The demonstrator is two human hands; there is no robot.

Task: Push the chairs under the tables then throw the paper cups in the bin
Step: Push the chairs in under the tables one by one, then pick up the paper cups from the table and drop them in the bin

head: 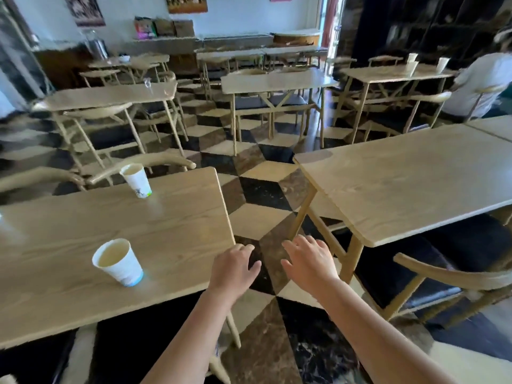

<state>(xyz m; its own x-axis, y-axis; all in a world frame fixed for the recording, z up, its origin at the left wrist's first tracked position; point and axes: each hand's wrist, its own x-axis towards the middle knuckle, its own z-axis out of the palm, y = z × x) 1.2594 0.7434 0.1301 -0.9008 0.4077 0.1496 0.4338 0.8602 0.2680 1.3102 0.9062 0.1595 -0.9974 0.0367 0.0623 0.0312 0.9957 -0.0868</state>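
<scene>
A wooden table (pixel 171 234) fills the lower left of the frame, a second table (pixel 415 184) the right, with checkered floor (pixel 257 214) between them. At lower right a chair (pixel 454 275) stands partly under the second table. Both hands hover empty over the aisle at lower centre, fingers loosely spread: left hand (pixel 234 268), right hand (pixel 309 261). Two paper cups stand upright on the left table, the near cup (pixel 119 261) and the far cup (pixel 136 180).

A café or small eatery is shown: rows of wooden tables (pixel 279 80) and chairs (pixel 454 275) are set on a checkered floor (pixel 257 187), paper cups (pixel 119 263) are left out, and posters (pixel 187 3) hang upper left.
</scene>
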